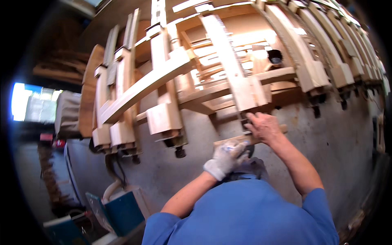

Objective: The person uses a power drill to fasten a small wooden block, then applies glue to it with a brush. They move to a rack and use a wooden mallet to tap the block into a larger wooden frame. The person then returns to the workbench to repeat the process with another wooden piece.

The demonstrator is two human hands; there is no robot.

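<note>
In the lower middle, my left hand (pixel 226 158), in a pale work glove, is closed around a wooden stick (pixel 255 140) that lies crosswise in front of my body. My bare right hand (pixel 264 127) is above the stick, fingers bent at a dark metal clamp end (pixel 245 122); its palm side is hidden, so its hold is unclear. Just beyond the fingers is the near end of a pale wooden bar clamp (pixel 228 61), which reaches away over a wooden frame. The frame's front rail (pixel 241 87) passes under this clamp.
Several more wooden clamps (pixel 312 75) stand in a row to the right, and a few (pixel 165 118) to the left. A loose-looking pale beam (pixel 147 90) slants across the left ones. A blue-green machine (pixel 124 212) with a hose stands lower left. Grey concrete floor (pixel 183 171) lies below.
</note>
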